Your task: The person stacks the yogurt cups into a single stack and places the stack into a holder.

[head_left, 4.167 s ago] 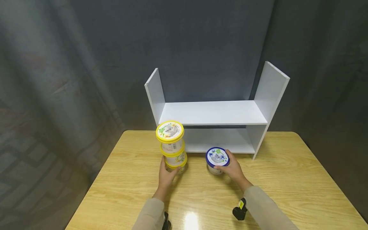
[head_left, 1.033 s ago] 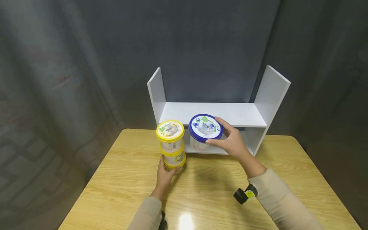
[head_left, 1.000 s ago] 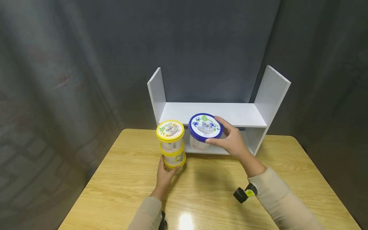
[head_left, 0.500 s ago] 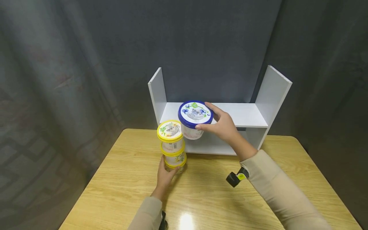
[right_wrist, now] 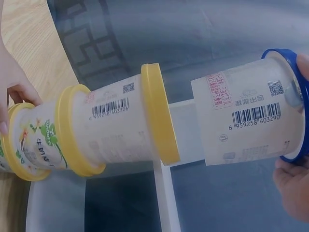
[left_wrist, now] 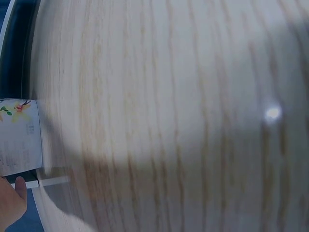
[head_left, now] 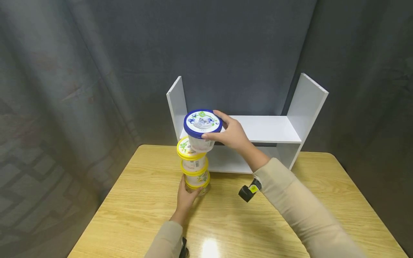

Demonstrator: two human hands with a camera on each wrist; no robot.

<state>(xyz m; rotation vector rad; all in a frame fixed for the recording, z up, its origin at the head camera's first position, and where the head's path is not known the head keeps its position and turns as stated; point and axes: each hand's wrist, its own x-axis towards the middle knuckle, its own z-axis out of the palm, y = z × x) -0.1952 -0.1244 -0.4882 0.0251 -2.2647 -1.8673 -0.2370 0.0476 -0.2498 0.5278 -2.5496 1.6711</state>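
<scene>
Three plastic tubs with yellow lids (head_left: 193, 165) stand in an upright stack on the table. My left hand (head_left: 186, 195) grips the lowest tub, thumb and fingers on either side of it. Above the stack, my right hand (head_left: 230, 133) holds a plastic tub with a blue lid (head_left: 202, 123) by the lid's rim. The right wrist view shows a gap between the base of this blue-lidded tub (right_wrist: 241, 118) and the top yellow lid (right_wrist: 160, 113). In the left wrist view only part of a tub (left_wrist: 19, 140) and of my left hand (left_wrist: 10, 205) shows.
A white two-level shelf (head_left: 264, 129) with upright side panels stands right behind the stack, on the wooden table (head_left: 290, 215). Dark grey curtains (head_left: 245, 53) hang behind and at both sides.
My right hand has lifted the blue-lidded tub from the table and carried it up and left, over the yellow-lidded stack. My left hand has kept its grip on the lowest tub.
</scene>
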